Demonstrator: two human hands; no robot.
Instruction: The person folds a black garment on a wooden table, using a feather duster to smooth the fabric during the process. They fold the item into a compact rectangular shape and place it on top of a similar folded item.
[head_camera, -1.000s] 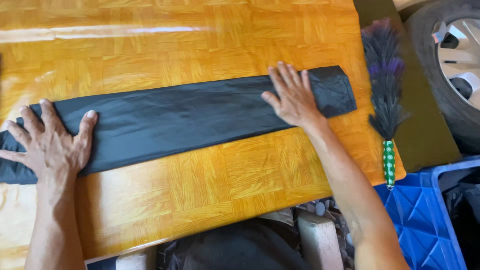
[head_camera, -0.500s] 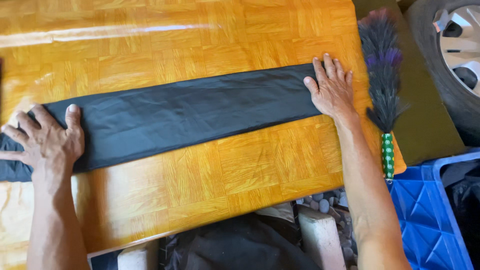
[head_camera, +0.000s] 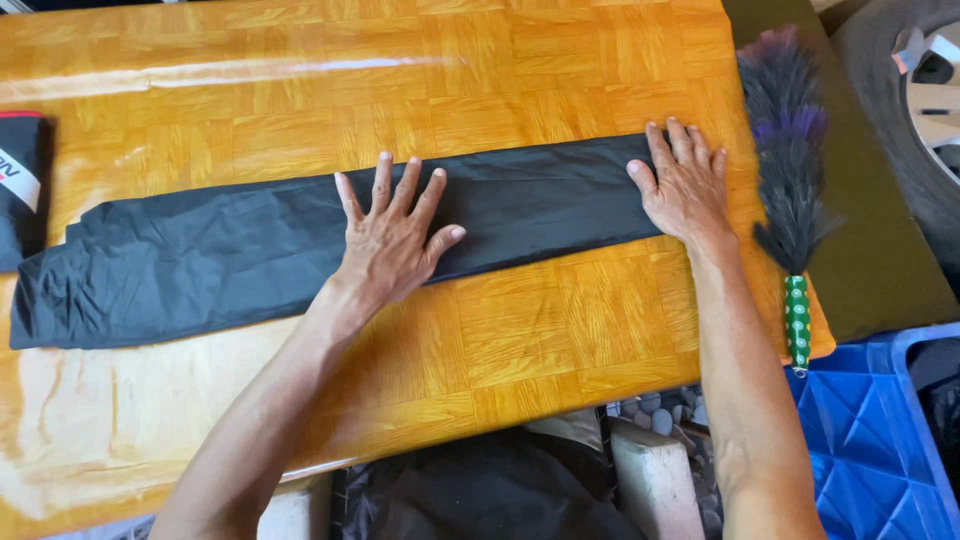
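Black folded cloth (head_camera: 230, 260) under spread left hand (head_camera: 392, 235), right hand (head_camera: 685, 185) flat at table edge (head_camera: 780, 345).

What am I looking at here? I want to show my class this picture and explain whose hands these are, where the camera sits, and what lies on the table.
The camera is worn on a person's head and looks down at their own bare hands. The left hand and right hand both press flat on a long black folded cloth lying across a glossy wooden table. Neither hand grips anything. A feather duster with a green handle lies at the table's right edge. A blue crate sits below.
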